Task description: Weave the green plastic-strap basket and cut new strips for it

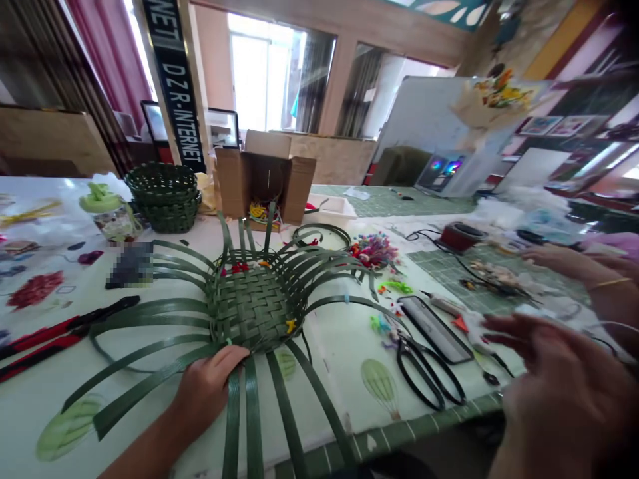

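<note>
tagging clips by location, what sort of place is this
Probably a craft workshop, for basket weaving at least: a half-woven green basket lies under the left hand, finished green baskets are stacked behind it, and scissors and small colourful bits lie about the long table.

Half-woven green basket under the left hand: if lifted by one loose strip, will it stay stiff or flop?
Probably flops: the loose strips arc and sag across the table, so they look springy, not rigid. The woven base seems firmer, since its strips interlock tightly. Likely light, being thin flat strips; the left hand rests at its edge.
</note>
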Motion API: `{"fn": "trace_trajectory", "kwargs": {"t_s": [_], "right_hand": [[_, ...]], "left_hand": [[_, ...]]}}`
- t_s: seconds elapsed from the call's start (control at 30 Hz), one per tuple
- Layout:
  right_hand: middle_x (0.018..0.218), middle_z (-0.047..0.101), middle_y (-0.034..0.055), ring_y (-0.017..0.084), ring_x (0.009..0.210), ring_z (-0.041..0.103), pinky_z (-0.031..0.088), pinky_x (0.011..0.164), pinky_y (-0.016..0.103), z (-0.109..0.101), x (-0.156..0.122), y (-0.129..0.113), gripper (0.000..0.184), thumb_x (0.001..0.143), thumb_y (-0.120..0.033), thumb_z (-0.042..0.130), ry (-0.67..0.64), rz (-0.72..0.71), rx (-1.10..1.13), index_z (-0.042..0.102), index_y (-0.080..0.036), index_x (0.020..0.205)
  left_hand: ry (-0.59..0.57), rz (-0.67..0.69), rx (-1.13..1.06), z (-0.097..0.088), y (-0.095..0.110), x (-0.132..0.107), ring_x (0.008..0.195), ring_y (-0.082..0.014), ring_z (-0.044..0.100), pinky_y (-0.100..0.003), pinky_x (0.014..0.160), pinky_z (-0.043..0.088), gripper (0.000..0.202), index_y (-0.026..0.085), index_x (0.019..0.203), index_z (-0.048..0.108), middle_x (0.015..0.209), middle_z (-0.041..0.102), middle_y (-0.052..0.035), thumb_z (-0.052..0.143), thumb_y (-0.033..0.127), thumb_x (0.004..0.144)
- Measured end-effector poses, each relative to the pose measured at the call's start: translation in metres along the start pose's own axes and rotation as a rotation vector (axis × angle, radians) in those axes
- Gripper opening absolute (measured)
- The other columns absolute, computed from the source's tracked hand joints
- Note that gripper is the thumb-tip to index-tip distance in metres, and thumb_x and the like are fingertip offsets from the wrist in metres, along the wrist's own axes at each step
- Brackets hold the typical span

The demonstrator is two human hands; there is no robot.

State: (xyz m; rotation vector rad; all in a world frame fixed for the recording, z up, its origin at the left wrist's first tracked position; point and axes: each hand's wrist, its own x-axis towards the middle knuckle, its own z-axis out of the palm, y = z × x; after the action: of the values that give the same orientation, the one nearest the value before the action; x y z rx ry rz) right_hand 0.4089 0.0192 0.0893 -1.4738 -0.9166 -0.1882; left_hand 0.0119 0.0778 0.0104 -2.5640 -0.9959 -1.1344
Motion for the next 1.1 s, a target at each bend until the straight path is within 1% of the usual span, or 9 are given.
{"fn": "trace_trajectory", "kwargs": {"t_s": [0.07, 0.2, 0.3, 0.47, 0.57, 0.73, 0.83, 1.0, 1.1], "right_hand": [[0.1, 0.065, 0.0198, 0.033, 0.095, 0.06, 0.041, 0.086, 0.048, -0.004, 0.022, 0.038, 0.028, 0.073, -0.035, 0.057, -0.139, 0.084, -0.207, 0.062, -0.018, 0.095], [0.12, 0.057, 0.0251, 0.035, 0.118, 0.05, 0.033, 0.099, 0.047, 0.021, 0.03, 0.097, 0.037, 0.079, -0.028, 0.04, -0.621, 0.179, -0.819, 0.053, -0.012, 0.11], [0.118, 0.058, 0.0247, 0.036, 0.118, 0.05, 0.031, 0.099, 0.051, 0.03, 0.024, 0.103, 0.041, 0.085, -0.032, 0.028, -0.664, 0.168, -0.974, 0.05, -0.01, 0.112], [0.102, 0.063, 0.0196, 0.033, 0.102, 0.057, 0.042, 0.088, 0.043, 0.021, 0.007, 0.043, 0.032, 0.082, -0.032, 0.033, -0.306, -0.062, -0.678, 0.055, -0.015, 0.099], [0.071, 0.062, 0.0066, 0.021, 0.062, 0.057, 0.046, 0.06, 0.032, 0.026, -0.032, -0.002, 0.014, 0.079, -0.03, 0.05, -0.156, 0.074, -0.221, 0.058, -0.02, 0.084], [0.07, 0.067, 0.0027, 0.016, 0.061, 0.062, 0.05, 0.055, 0.025, 0.057, -0.108, -0.041, 0.018, 0.087, -0.029, 0.049, -1.018, -0.035, 0.21, 0.064, -0.021, 0.094], [0.094, 0.07, 0.0064, 0.019, 0.086, 0.065, 0.052, 0.076, 0.03, 0.079, -0.124, -0.05, 0.022, 0.089, -0.023, 0.046, -1.053, -0.233, 0.14, 0.065, -0.02, 0.1], [0.084, 0.067, 0.0094, 0.02, 0.079, 0.062, 0.05, 0.07, 0.033, 0.101, -0.111, -0.072, 0.028, 0.09, -0.018, 0.041, -0.999, -0.531, 0.048, 0.064, -0.015, 0.106], [0.101, 0.066, 0.0111, 0.021, 0.094, 0.06, 0.048, 0.083, 0.034, 0.118, -0.101, -0.091, 0.029, 0.091, -0.019, 0.042, -1.132, -0.573, 0.05, 0.063, -0.016, 0.111]], "left_hand": [[0.0, -0.016, -0.008, 0.0, 0.001, 0.001, 0.069, -0.0145, 0.069, -0.02, 0.056, 0.055, 0.038, 0.017, 0.096, 0.059, 0.087, 0.072, -0.0038, 0.034, -0.001, 0.074], [-0.041, -0.087, -0.02, 0.004, 0.002, -0.004, 0.067, -0.0153, 0.069, -0.024, 0.058, 0.056, 0.035, 0.017, 0.097, 0.061, 0.09, 0.071, -0.0034, 0.037, 0.001, 0.077], [-0.079, -0.13, -0.027, 0.005, 0.002, -0.007, 0.069, -0.0167, 0.069, -0.027, 0.059, 0.056, 0.038, 0.018, 0.101, 0.06, 0.094, 0.071, -0.003, 0.037, -0.001, 0.076], [-0.093, -0.142, -0.038, 0.005, 0.002, -0.007, 0.072, -0.0171, 0.069, -0.028, 0.059, 0.057, 0.037, 0.02, 0.101, 0.058, 0.092, 0.07, -0.0009, 0.039, -0.001, 0.076], [-0.072, -0.122, -0.043, 0.007, 0.001, -0.009, 0.082, -0.0163, 0.069, -0.027, 0.067, 0.057, 0.041, 0.02, 0.106, 0.055, 0.098, 0.069, -0.002, 0.038, -0.002, 0.075], [-0.054, -0.201, -0.023, 0.005, 0.002, -0.012, 0.085, -0.015, 0.068, -0.024, 0.072, 0.055, 0.039, 0.019, 0.108, 0.052, 0.099, 0.07, -0.0029, 0.04, 0.001, 0.076], [-0.081, -0.296, 0.017, -0.001, 0.002, -0.012, 0.076, -0.0147, 0.069, -0.023, 0.069, 0.054, 0.036, 0.02, 0.109, 0.053, 0.091, 0.071, -0.0017, 0.043, 0.006, 0.077], [-0.082, -0.269, 0.055, -0.006, -0.003, -0.012, 0.071, -0.0161, 0.068, -0.024, 0.064, 0.053, 0.031, 0.018, 0.107, 0.051, 0.087, 0.071, -0.0024, 0.044, 0.009, 0.078], [-0.091, -0.254, 0.077, -0.007, -0.005, -0.012, 0.068, -0.0168, 0.068, -0.026, 0.061, 0.052, 0.027, 0.019, 0.105, 0.05, 0.084, 0.07, -0.0012, 0.043, 0.011, 0.08]]}}
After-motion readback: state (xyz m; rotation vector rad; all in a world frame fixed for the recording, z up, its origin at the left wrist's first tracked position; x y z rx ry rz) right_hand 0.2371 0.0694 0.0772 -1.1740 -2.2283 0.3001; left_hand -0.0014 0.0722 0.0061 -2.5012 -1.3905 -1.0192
